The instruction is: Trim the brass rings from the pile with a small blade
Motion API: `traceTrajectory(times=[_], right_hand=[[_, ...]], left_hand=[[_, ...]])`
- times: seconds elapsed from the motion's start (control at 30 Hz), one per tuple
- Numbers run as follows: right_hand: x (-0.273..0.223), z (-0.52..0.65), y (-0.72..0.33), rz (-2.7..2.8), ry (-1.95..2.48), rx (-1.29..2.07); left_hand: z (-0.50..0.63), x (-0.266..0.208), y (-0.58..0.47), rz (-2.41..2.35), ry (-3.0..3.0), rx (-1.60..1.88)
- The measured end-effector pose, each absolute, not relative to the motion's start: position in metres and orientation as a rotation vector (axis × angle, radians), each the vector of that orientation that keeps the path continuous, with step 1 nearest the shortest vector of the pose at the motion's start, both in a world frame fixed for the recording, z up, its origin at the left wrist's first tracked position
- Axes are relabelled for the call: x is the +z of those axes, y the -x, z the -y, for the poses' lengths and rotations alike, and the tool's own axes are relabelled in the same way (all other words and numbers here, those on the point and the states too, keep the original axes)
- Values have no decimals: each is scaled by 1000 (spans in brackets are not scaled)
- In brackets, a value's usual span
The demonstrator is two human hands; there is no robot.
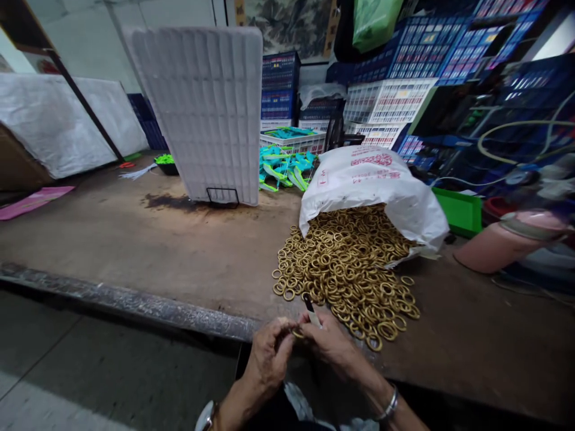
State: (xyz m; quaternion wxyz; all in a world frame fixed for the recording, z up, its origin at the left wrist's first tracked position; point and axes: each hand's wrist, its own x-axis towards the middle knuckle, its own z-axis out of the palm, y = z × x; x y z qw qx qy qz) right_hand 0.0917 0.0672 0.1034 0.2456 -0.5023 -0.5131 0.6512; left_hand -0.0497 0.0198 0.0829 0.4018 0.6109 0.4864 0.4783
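Above the front edge of the table, my left hand [271, 354] is closed, its thumb and fingers pinching a gold-coloured ring [297, 334] that is partly hidden. My right hand [331, 342] meets it from the right, also closed. From its fingers sticks up a small flat knife-like tool [311, 311], dark at the tip and pale lower down; its other end is hidden. Just beyond both hands spreads a heap of gold-coloured rings [345, 263]. They spill from the mouth of a white woven sack [359, 173] with red print, lying on its side.
A pale ribbed panel [206, 114] stands upright in a black wire stand [223, 196]. Behind lie turquoise and green pieces [285, 167]. Stacked blue crates [278, 84] fill the back. A pink bottle-shaped object [503, 239] and a green tray [460, 212] are at right.
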Motion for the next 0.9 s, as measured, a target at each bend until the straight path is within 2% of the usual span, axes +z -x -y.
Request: traceTrajectory(times=[0.1, 0.23, 0.37, 0.57, 0.73, 0.9], right_hand=[[104, -62, -89, 1393, 1399, 1790], [102, -59, -88, 1603, 1348, 1521], [100, -58, -86, 1709, 1364, 1393], [97, -61, -90, 1710, 1408, 1419], [86, -57, -101, 2070, 1483, 1005], [85, -51, -101, 2358, 1379, 809]], left_hand=[[-18, 89, 48, -1257, -1475, 1191], [-17, 94, 44, -1253, -1275, 1191], [-13, 96, 40, -1225, -1035, 1088], [-10, 101, 36, -1070, -705, 990], [-13, 101, 36, -1045, -693, 1036], [-16, 98, 37, -1107, -712, 1047]])
